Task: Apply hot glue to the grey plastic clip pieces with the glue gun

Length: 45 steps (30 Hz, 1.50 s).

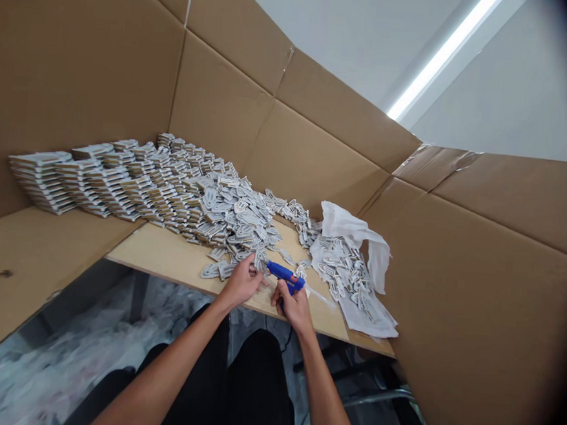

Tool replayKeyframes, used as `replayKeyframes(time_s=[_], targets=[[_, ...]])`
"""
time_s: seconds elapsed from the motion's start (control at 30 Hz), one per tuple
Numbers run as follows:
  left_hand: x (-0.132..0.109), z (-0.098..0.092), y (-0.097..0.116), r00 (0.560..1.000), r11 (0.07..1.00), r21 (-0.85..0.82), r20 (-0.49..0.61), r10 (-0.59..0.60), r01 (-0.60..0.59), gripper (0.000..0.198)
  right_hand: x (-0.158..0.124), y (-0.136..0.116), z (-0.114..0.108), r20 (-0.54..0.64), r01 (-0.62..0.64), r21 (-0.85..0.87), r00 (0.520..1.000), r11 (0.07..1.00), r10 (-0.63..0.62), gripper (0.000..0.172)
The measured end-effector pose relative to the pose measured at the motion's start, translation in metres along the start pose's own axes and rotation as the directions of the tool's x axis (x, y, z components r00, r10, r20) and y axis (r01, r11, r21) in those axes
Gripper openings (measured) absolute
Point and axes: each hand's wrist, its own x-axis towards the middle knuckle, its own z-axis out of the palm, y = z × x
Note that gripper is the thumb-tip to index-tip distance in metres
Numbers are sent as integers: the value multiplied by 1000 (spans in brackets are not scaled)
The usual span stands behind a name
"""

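Observation:
My right hand point(292, 304) is wrapped round the handle of a blue glue gun point(286, 274) at the table's front edge. A clear stick juts from the gun's rear, to the right, and its nozzle points left toward my other hand. My left hand point(245, 281) has its fingers pinched at the nozzle; a small piece may be between them, too small to make out. Just behind my hands is a heap of loose grey flat pieces point(244, 213). More grey pieces point(347, 269) lie on an open white bag point(376, 319) to the right.
Tall stacks of grey and brown pieces point(121, 178) stand on the left of the wooden table point(164, 253). Cardboard walls point(317, 150) enclose the back and sides. A cable hangs below the front edge, above my legs. Crumpled plastic point(90, 335) lies beneath.

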Motion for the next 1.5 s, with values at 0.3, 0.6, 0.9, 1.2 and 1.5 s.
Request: replayKeyframes(time_s=[0.3,0.6,0.9,1.2,1.5], targets=[[-1,2,1,1000,999,-51,19,3,-2,40,-16,-7,13,-329,127,-118,931,985,-160,45],[-1,-5,12,980,994,16,-166,105,-104,32,-6,1,-5,-151,38,377,988,925,21,52],[2,-2,9,983,994,-86,-181,44,-61,41,-11,5,-8,-39,12,302,999,953,0,57],[2,-1,8,972,996,-63,-231,51,-68,38,-16,-7,-5,-5,-16,62,1000,998,16,64],[1,-1,9,976,995,-60,-210,59,-74,38,-14,-1,-7,-11,-23,8,1000,1000,23,67]])
